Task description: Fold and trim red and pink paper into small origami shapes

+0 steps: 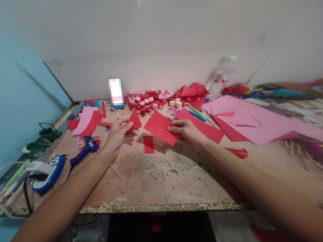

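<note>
Plain red paper pieces [159, 126], pink sheets [261, 119], solid blue glue gun [83, 153].

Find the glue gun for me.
In the head view, the glue gun lies on the left side of the table, between the power strip and the left hand.

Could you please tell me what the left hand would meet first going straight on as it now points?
The red piece in the left hand would probably meet the larger red sheet in the right hand first, though their relative depth is hard to judge.
</note>
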Demonstrator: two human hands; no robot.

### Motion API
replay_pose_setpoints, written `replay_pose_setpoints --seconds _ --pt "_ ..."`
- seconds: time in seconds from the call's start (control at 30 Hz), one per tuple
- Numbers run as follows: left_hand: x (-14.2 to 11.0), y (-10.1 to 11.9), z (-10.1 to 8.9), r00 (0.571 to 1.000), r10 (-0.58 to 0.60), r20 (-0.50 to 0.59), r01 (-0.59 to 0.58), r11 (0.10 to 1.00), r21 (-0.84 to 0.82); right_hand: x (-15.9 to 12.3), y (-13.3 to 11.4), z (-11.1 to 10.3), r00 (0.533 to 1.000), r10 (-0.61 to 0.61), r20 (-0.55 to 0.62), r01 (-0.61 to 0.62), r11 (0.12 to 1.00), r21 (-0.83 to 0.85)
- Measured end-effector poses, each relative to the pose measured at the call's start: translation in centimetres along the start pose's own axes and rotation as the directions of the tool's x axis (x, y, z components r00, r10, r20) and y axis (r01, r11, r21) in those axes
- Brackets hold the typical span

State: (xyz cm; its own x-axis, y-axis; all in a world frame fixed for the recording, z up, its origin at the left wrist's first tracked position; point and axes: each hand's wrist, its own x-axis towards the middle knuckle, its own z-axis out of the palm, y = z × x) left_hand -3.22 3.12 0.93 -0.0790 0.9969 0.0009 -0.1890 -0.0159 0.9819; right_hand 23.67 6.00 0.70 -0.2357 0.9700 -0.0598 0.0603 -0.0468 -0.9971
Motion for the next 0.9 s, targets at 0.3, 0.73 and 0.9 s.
replay_pose_setpoints --seconds 0.3,0.73,0.9 --pt "-0.6 0.4 0.5 0.996 -0.093 -0.006 0.094 0.995 0.020 0.4 -0.4 -0.8 0.973 -0.229 -0.026 0.172 0.797 -0.579" --pt "-3.6 -1.1 3.0 0.920 -0.241 0.308 0.216 0.970 0.114 -2.1 0.0 2.8 0.955 -0.198 0.222 0.260 0.918 -0.300" --pt "-3.1 -1.5 2.6 0.931 -0.232 0.281 0.174 0.961 0.217 -1.7 0.4 2.3 0.976 -0.181 0.125 0.209 0.938 -0.277"
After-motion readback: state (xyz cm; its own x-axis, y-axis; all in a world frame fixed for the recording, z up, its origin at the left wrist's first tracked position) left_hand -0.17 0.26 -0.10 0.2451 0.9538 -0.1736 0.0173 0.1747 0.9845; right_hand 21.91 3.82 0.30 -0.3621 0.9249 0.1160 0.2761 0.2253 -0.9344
